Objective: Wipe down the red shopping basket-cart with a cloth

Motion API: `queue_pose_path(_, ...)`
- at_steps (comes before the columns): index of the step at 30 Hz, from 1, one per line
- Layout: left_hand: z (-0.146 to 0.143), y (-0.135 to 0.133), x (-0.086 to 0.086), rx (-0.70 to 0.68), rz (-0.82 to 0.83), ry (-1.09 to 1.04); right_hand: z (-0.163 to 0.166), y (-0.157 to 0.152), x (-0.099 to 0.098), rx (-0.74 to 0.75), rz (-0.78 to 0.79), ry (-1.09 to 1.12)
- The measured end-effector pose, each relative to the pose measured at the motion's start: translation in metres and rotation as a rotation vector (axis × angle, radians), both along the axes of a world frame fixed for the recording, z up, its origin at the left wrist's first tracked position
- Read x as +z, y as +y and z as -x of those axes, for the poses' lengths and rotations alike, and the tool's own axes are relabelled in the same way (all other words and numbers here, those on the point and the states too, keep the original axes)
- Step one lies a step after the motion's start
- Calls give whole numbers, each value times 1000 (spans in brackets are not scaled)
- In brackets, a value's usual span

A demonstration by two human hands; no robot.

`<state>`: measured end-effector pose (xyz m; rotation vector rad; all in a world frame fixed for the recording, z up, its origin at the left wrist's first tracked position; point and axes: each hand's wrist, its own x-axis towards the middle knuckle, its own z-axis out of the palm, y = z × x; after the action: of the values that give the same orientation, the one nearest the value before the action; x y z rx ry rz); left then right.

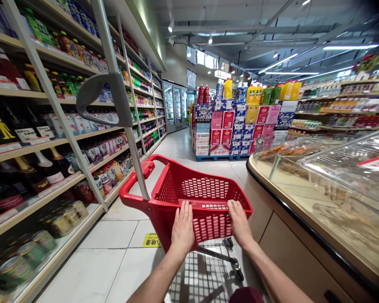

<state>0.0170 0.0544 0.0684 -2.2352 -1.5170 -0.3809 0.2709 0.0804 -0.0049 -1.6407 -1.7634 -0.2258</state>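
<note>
A red plastic shopping cart with perforated basket walls stands side-on in front of me. Its basket floor shows in part and looks bare. My left hand lies against the near side wall, fingers stretched upward and close together, tips at the rim. Farther right, my right hand rests at the same rim near the basket's right end, with its fingers extended and slightly bent over the edge. Both thumbs are mostly hidden. From the cart's left end a metal pole rises, carrying a grey loop-shaped handle.
Drink shelves line the left side. A glass-topped food counter stands close on the right. Ahead are stacked drink cartons on blue pallets and glass-door fridges. A yellow floor sticker lies left of the cart.
</note>
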Motion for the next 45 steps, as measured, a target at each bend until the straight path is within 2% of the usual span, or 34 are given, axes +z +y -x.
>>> queue_pose_path(2,1,0,-2,-20,-6,10,4,-1,1,138,-33,-52)
queue_pose_path(3,1,0,-3,-33,-8,16,4,-1,1,147,-47,-54)
queue_pose_path(6,0,0,-4,-35,-20,20,3,1,1,-31,-64,34)
queue_pose_path(8,-2,-2,-3,-11,-20,10,15,2,2,-69,-72,68)
queue_pose_path(13,-1,-5,3,-8,32,15,56,0,7,290,-166,-15)
queue_pose_path(15,0,-6,5,-29,49,38,54,0,7,236,-168,21)
queue_pose_path(18,-2,-7,4,-24,55,52,54,2,9,32,-147,129)
queue_pose_path(19,-3,-7,3,-13,51,51,61,2,10,35,-143,140)
queue_pose_path(22,0,-8,6,-6,24,64,90,-1,16,265,-144,75)
queue_pose_path(24,9,-9,11,-21,4,72,99,-2,19,355,-126,39)
queue_pose_path(25,15,-10,14,-19,-2,70,98,-1,19,331,-117,45)
queue_pose_path(28,31,-10,22,10,-9,57,90,2,19,121,-123,136)
queue_pose_path(29,33,-10,23,18,-11,57,92,4,20,91,-133,160)
queue_pose_path(31,34,-11,24,22,-19,61,110,5,24,173,-147,165)
queue_pose_path(34,40,-14,26,-19,-26,68,141,4,31,409,-152,104)
queue_pose_path(36,56,-17,31,-65,-48,49,142,3,31,416,-161,94)
queue_pose_path(38,80,-19,40,1,-125,-40,131,3,26,307,-170,130)
queue_pose_path(40,105,-19,49,169,-220,-166,127,4,25,221,-170,181)
queue_pose_path(42,123,-16,57,282,-257,-237,147,5,36,265,-162,208)
queue_pose_path(45,136,-11,61,290,-233,-217,216,2,68,463,-189,219)
